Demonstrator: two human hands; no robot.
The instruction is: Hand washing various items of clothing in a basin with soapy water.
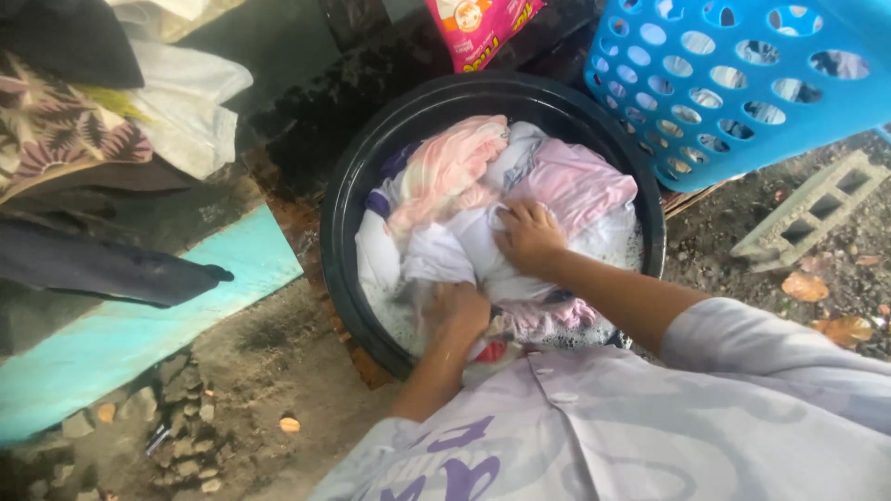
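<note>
White wet cloth point(464, 255) sits mid-basin, in a pile of soaked pink-and-white garments point(501, 186) filling the round black plastic wash basin point(348, 186), suds around the edges. Right hand point(527, 237) lies palm-down on the white cloth, fingers curled and pressing into the fabric — gripping a fold, not spread flat. Left hand point(457, 311) is at 6 o'clock in the basin, half under foam and cloth; it looks closed round a bunch of fabric, exact grip hidden. Hands are close, not touching.

Outward from the basin: blue perforated plastic laundry basket point(742, 83) at 2 o'clock, rim overlapping the basin edge. Pink detergent pouch point(483, 28) at 12 o'clock. Grey concrete block point(807, 209) at 3 o'clock on gravel. Turquoise painted board point(139, 325) at 9 o'clock — dark and patterned clothes point(65, 130) heaped at 10 o'clock.
</note>
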